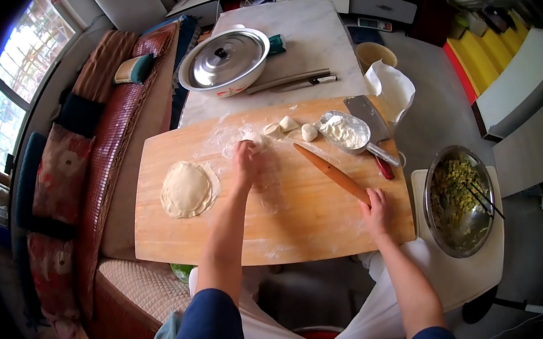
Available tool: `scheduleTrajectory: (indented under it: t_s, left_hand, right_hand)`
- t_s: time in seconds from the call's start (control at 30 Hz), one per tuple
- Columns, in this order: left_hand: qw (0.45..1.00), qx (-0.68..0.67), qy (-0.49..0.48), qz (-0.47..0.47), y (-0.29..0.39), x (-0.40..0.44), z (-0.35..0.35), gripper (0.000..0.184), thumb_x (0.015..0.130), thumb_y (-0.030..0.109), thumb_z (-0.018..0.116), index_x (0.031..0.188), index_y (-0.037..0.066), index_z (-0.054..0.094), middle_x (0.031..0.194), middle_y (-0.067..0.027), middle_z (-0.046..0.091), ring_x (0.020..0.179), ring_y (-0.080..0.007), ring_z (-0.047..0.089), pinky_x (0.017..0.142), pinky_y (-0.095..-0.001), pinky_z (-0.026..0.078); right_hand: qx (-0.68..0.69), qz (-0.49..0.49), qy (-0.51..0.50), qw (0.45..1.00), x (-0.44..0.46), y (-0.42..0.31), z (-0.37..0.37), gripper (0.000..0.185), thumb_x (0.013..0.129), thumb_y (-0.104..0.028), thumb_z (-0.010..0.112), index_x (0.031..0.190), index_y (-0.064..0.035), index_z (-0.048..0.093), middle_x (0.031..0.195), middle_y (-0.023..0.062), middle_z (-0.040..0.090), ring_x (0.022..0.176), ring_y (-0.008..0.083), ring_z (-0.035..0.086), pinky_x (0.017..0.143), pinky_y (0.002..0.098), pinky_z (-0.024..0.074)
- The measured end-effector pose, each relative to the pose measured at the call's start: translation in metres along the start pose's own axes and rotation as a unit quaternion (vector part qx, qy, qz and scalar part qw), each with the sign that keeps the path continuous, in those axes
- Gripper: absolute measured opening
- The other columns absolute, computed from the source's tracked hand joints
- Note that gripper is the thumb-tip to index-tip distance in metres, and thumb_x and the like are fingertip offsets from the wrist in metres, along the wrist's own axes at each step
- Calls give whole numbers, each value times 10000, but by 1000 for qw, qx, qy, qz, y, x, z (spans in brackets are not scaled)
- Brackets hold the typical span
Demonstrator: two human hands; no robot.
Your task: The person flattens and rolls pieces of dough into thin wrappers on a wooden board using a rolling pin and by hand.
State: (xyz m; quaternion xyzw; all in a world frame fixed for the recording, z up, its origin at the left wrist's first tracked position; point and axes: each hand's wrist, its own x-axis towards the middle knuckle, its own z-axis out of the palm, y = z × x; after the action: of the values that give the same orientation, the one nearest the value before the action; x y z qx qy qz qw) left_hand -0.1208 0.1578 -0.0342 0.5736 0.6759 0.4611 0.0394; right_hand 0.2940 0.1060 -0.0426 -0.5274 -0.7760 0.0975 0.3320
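Note:
On the wooden board, my right hand is closed round the near end of a tapered wooden rolling pin. My left hand reaches to the floury area at the back of the board, its fingers closed on a pale dough piece, partly hidden by the hand. Several dough pieces lie just right of it. Flat round wrappers are stacked at the board's left. A metal scoop of flour rests at the back right, beside a cleaver.
Behind the board stand a lidded basin and long utensils on a marble table. To the right, a steel bowl holds green filling and chopsticks. A sofa runs along the left. A bin stands behind right.

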Motion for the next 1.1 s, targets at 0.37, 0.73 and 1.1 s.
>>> scheduleTrajectory:
  t_s: [0.37, 0.73, 1.1]
  left_hand:
    - [951, 269, -143, -58, 28, 1, 49, 821, 945, 474, 584, 1535, -14, 285, 1620, -194, 256, 1506, -340, 231, 1221, -448, 224]
    - [958, -27, -282, -34, 113, -150, -35, 664, 945, 338, 622, 1494, 56, 378, 1605, -127, 310, 1502, -323, 245, 1214, -468, 228]
    - [935, 274, -226, 10, 145, -143, 6, 646, 953, 503, 549, 1519, 224, 412, 1640, -66, 263, 1508, -360, 206, 1211, -542, 172]
  right_hand:
    - [38, 2, 5, 999, 0, -3, 3, 344, 825, -125, 716, 1141, -50, 604, 1038, 132, 594, 965, 370, 561, 819, 482, 473]
    - [5, 18, -9, 1000, 2, -2, 1, 368, 845, -156, 714, 1182, -54, 604, 1118, 128, 607, 1045, 366, 566, 862, 476, 490]
    - [0, 20, -17, 1000, 0, -4, 1, 376, 836, -165, 716, 1180, -54, 611, 1064, 121, 607, 1007, 360, 570, 849, 471, 488]
